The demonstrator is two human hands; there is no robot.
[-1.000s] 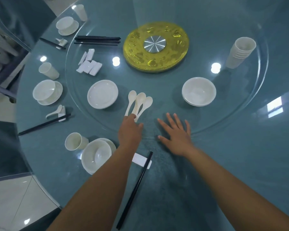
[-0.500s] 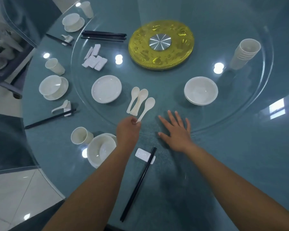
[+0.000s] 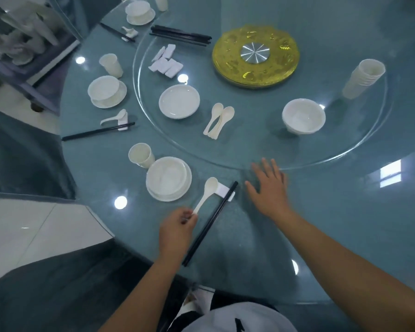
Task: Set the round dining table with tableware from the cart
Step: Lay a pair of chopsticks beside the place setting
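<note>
My left hand pinches the handle end of a white spoon. The spoon's bowl lies at the left end of a white chopstick rest, beside black chopsticks that lean on that rest. Left of them sits a bowl on a plate with a white cup. My right hand lies flat with fingers spread on the table near the glass turntable's rim. A small stack of spoons stays on the turntable.
The turntable also carries a plate, a bowl, stacked cups, several chopstick rests, spare chopsticks and a gold centre disc. Two set places lie at the left. The cart stands far left.
My left hand lifted one spoon off the stack and drew it back toward me, down to the chopstick rest. My right hand stayed flat on the table.
</note>
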